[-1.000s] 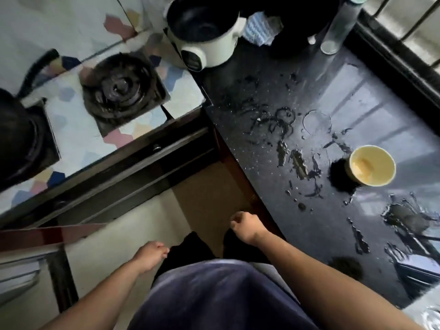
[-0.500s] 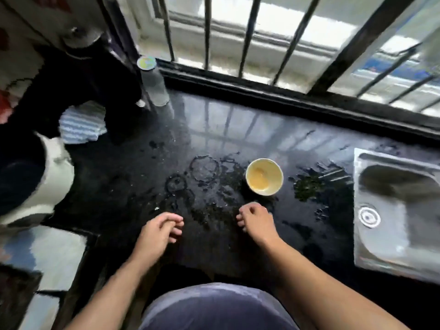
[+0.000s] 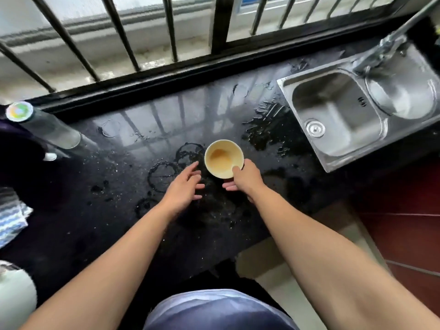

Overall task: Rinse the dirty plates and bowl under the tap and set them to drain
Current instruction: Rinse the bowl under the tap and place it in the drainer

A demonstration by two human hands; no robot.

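Observation:
A small cream bowl (image 3: 223, 158) with orange residue inside stands on the wet black counter (image 3: 119, 210). My right hand (image 3: 245, 179) grips the bowl's near right rim, with the thumb inside the rim and the fingers beneath. Just left of the bowl, my left hand (image 3: 183, 186) hovers with its fingers spread and touches nothing. To the right sits a steel sink (image 3: 338, 120), with a tap (image 3: 385, 46) at its far corner and a round steel dish (image 3: 402, 96) lying in it.
A clear bottle (image 3: 45, 127) with a coloured cap stands at the far left of the counter. A striped cloth (image 3: 12, 217) lies at the left edge and a white pot (image 3: 14, 298) at the lower left. Window bars (image 3: 166, 27) run behind the counter.
The view swung from the stove to the counter and sink. Both hands moved forward; the right hand went from loosely curled near the bowl to gripping its rim, and the left hand spread beside it.

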